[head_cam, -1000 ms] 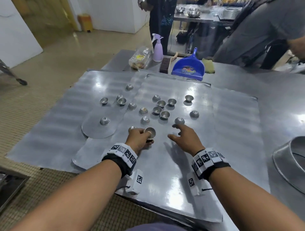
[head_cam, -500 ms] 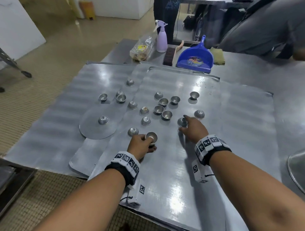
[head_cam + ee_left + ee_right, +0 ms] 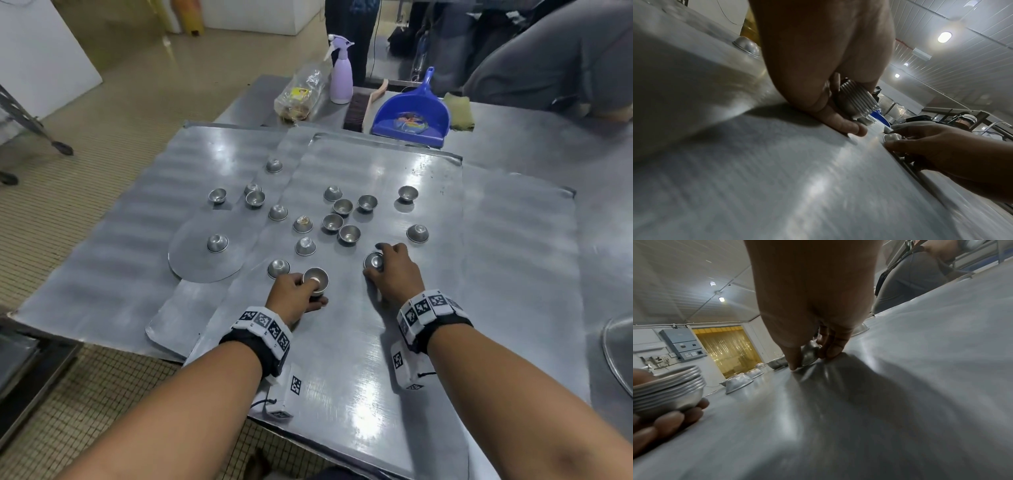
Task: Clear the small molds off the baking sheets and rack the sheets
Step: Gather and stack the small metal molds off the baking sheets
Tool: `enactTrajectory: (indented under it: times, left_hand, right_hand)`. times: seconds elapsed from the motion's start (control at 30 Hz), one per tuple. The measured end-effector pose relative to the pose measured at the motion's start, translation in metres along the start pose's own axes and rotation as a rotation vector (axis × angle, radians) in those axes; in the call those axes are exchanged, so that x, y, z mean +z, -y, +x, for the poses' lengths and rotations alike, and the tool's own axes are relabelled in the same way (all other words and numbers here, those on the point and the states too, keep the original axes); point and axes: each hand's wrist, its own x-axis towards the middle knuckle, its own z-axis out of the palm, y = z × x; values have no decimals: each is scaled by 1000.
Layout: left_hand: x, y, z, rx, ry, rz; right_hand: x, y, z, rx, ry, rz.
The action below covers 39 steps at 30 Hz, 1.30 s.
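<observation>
Where a second ago only reaching toward it, now closed over one upturned mold (image 3: 374,261) on the top baking sheet (image 3: 342,359): right hand (image 3: 394,274), thumb and fingertips (image 3: 795,365) down at the rim, dome between them, rim apparently not lifted off the metal. Half a second ago just arriving there; contact now made. Means, by judgement, next mold about to join the collection.

Left hand (image 3: 293,294) unchanged over the same span: curled round a nested stack of molds (image 3: 315,278), open side up, resting low on the same sheet. Ribbed rims of the stack plain in both wrist views (image 3: 857,100), (image 3: 668,389); several nested, exact count not readable.

Grip summary: right pinching a single mold, fingers bent close; left clenched on the stack, fingers underneath, thumb at the rim.

Loose molds still many: one inverted just beside the stack (image 3: 278,268), a cluster further up the top sheet (image 3: 342,219), one to the right (image 3: 417,233), more on the sheets to the left (image 3: 218,242). Early in the clearing; no sheet ready to rack.

Further out: blue dustpan (image 3: 411,116), brush (image 3: 359,109), lilac spray bottle (image 3: 340,73), bagged food (image 3: 299,97) at the far table edge. Another person (image 3: 548,58) leaning in beyond.
</observation>
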Motion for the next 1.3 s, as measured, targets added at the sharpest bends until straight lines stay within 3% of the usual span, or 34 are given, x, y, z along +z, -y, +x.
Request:
enactTrajectory:
  times: [0.37,0.83,1.13,1.3]
  left_hand:
    - [-2,-3,-3,8,48,23]
    - [-9,-4,-9,67,113,73]
    - [-27,-17,-12,100,174,213]
    - [-35,-25,-14,125,198,141]
  right_hand:
    - [7,-7,-35,-59,-54,114]
    - [8,-4,-60,-3,-17,-16]
    - [14,43,-93,-47,-178,183]
    - [27,76,-110,-60,-251,283]
